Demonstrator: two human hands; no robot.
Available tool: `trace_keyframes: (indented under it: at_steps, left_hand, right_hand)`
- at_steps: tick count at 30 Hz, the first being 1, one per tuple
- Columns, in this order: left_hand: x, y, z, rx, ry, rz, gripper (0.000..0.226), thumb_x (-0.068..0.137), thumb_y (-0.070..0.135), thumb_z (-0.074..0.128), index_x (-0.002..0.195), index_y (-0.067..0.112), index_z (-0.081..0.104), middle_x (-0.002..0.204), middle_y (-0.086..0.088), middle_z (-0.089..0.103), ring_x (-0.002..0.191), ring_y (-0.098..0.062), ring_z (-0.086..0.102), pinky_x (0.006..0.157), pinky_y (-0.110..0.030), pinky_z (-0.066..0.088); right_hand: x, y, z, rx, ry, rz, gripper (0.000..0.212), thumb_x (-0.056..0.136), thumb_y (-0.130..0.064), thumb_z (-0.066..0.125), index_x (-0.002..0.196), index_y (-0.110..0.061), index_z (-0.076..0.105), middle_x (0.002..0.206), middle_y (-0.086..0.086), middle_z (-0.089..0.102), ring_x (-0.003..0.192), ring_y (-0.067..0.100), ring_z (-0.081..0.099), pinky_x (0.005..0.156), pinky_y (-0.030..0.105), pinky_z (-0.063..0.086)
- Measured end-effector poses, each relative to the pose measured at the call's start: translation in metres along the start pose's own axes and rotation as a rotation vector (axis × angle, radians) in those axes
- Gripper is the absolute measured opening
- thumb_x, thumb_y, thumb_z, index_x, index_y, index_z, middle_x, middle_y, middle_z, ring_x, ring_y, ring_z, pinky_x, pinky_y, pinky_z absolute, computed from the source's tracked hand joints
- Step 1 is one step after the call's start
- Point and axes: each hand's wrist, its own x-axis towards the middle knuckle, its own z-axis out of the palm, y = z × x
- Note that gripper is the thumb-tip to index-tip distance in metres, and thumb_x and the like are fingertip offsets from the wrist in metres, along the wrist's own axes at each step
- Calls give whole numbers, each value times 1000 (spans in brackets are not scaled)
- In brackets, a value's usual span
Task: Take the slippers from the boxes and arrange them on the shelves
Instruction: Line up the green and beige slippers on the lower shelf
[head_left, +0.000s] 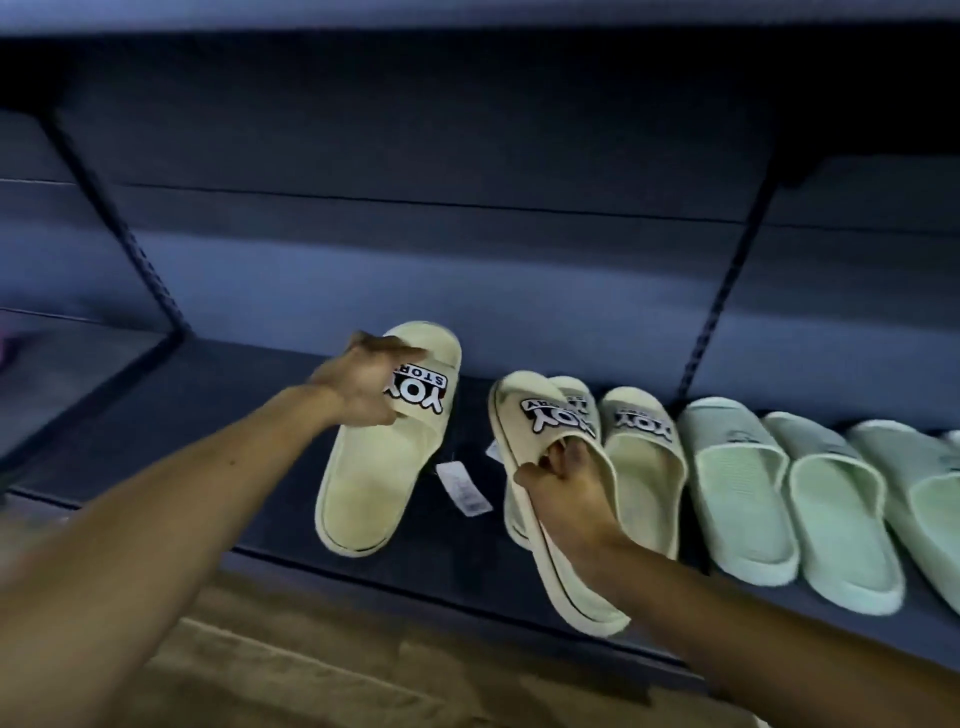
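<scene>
My left hand (361, 382) grips the strap of a cream slipper (374, 478) that lies on the dark shelf (208, 415). A white tag (464, 488) trails from that slipper. My right hand (563, 480) holds a second cream slipper (556, 519) by its strap, tilted on its side with the heel past the shelf's front edge. Right of it on the shelf stand two more cream slippers (647, 467), one mostly hidden behind the held one. Three pale green slippers (737, 493) follow in a row to the right.
The shelf above (467, 15) overhangs the space. Slotted uprights (722, 291) stand at both sides of the bay. A neighbouring shelf (62, 358) at the left holds something pink at the frame's edge. Wooden floor (311, 675) shows below.
</scene>
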Motion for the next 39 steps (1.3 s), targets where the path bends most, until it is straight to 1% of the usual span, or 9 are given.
trace_keyframes:
  at_steps: [8, 12, 17, 21, 24, 27, 30, 35, 39]
  left_hand:
    - [46, -69, 68, -213, 128, -137, 65, 81, 24, 65, 139, 29, 37, 142, 2, 37, 131, -26, 24, 99, -47, 42]
    - [62, -71, 96, -232, 152, -92, 59, 87, 9, 52, 142, 18, 32, 149, -1, 26, 137, -25, 14, 98, -47, 43]
    - [52, -64, 131, -238, 205, -270, 53, 90, 22, 49, 139, 25, 30, 139, -1, 28, 125, -27, 23, 96, -35, 34]
    - [24, -51, 152, -391, 312, -225, 43, 89, 37, 43, 124, 12, 42, 123, -9, 49, 115, -29, 39, 82, -38, 41]
    - [19, -34, 157, -656, 231, -104, 31, 93, 35, 46, 115, 13, 43, 116, -1, 58, 118, -24, 43, 92, -36, 35]
    - [29, -26, 166, -730, 184, 32, 20, 92, 28, 53, 100, 13, 41, 97, -3, 53, 102, -32, 51, 82, -33, 34]
    - [41, -29, 173, -702, 85, 47, 34, 94, 28, 48, 118, 5, 42, 118, -15, 51, 105, -33, 51, 85, -35, 38]
    - [52, -24, 164, -606, 7, -12, 30, 93, 30, 48, 114, 10, 43, 114, -11, 56, 105, -30, 55, 88, -37, 44]
    - [40, -16, 174, -580, 210, -71, 13, 90, 26, 45, 98, 16, 48, 94, -1, 59, 98, -26, 58, 85, -35, 45]
  right_hand:
    - [40, -4, 76, -48, -61, 45, 21, 86, -7, 53, 88, -16, 34, 73, -11, 41, 67, 6, 43, 52, 10, 36]
    - [61, -9, 108, -69, -50, 49, 27, 86, -14, 55, 103, -15, 33, 96, -1, 47, 89, 16, 47, 76, 27, 39]
    - [88, -11, 140, -97, -26, 39, 35, 86, -15, 53, 113, -10, 32, 93, 0, 48, 79, 16, 50, 67, 28, 38]
    - [107, 2, 145, -356, -20, 17, 57, 87, -22, 54, 133, -6, 23, 98, 7, 54, 97, 30, 57, 76, 31, 41]
    - [116, 32, 133, -556, -89, 40, 71, 85, -23, 54, 144, -13, 15, 123, 10, 51, 122, 34, 48, 97, 36, 42]
    - [120, 63, 126, -964, -321, -70, 65, 87, -45, 43, 146, -29, 19, 153, 0, 26, 141, 31, 22, 113, 45, 23]
    - [125, 63, 122, -1150, -451, -168, 55, 97, -41, 33, 147, -25, 19, 158, -5, 11, 146, 22, 7, 118, 39, 8]
    - [120, 49, 115, -973, -515, -172, 59, 96, -29, 43, 149, -18, 17, 158, 2, 11, 147, 19, 4, 118, 29, 7]
    - [98, 41, 95, -849, -432, -204, 63, 92, -17, 49, 149, -17, 20, 157, 2, 17, 145, 16, 14, 111, 20, 16]
